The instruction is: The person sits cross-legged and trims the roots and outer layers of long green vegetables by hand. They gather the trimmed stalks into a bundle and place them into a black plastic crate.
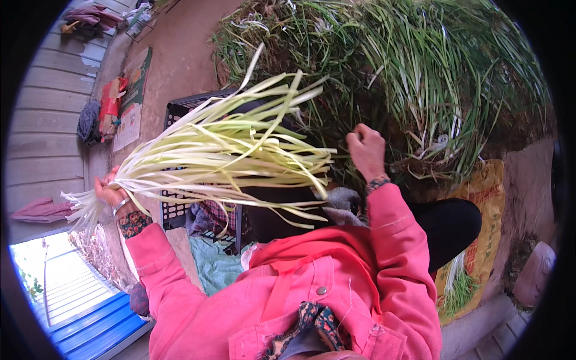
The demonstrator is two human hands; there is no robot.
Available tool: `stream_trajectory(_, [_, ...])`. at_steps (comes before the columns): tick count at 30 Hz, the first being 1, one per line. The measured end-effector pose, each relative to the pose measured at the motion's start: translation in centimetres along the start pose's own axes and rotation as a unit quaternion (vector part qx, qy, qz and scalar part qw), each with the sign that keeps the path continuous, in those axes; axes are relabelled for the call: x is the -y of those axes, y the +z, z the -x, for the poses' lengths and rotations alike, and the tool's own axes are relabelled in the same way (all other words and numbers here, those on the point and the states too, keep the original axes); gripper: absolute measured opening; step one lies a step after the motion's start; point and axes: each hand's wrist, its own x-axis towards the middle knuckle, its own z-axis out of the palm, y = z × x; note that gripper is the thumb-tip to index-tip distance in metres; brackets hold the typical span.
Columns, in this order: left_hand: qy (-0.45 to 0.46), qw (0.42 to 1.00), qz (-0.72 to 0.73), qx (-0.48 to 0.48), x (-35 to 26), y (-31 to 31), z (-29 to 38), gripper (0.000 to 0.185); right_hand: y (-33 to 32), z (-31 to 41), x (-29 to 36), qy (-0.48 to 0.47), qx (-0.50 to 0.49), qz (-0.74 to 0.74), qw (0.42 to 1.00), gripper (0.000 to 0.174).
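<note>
My left hand (111, 191) grips a bunch of pale yellow-green leafy stalks (216, 148), like blanched chives, near their white ends. The long leaves fan out to the right in front of me, above my lap and a black plastic crate (173, 211). My right hand (366, 146) is raised just right of the leaf tips, its fingers curled in. Nothing shows in it, though its palm side is hidden. Beyond it lies a large heap of green leafy stalks (418, 76), with soil and dry matter among them.
Cloth lies in the crate by a green plastic sheet (207, 261). To the right, a small bunch of green-and-white stalks (459, 283) rests on a yellow printed sack (488, 225). A red bag (110, 105) and dark cloth (88, 121) are by the left wall.
</note>
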Motion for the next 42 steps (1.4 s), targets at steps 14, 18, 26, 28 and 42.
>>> stream_trajectory(14, [0.011, 1.0, 0.017, -0.004, -0.4, 3.0, 2.7, 0.042, 0.1, -4.9, 6.9, -0.163, 0.069, -0.162, 0.971, 0.032])
stream_trajectory(18, [0.01, 0.999, 0.047, 0.009, -0.2, 3.2, 3.1, 0.042, 2.4, -5.6, 5.7, -0.256, 0.07, -0.045, 0.963, 0.01])
stream_trajectory(26, [-0.045, 0.995, 0.01, 0.083, 0.2, -4.4, -1.8, 0.048, 0.1, -6.3, 0.3, 0.063, 0.069, -0.111, 0.989, 0.034])
stream_trajectory(28, [-0.083, 0.99, -0.008, 0.112, 0.6, -6.6, -2.9, 0.051, -0.6, -5.1, 0.8, 0.033, 0.18, -0.125, 0.975, 0.029])
stream_trajectory(42, [-0.075, 0.994, -0.007, 0.083, 1.2, -7.3, -2.0, 0.048, 6.5, -1.4, 6.7, -0.238, 0.055, -0.118, 0.963, 0.009])
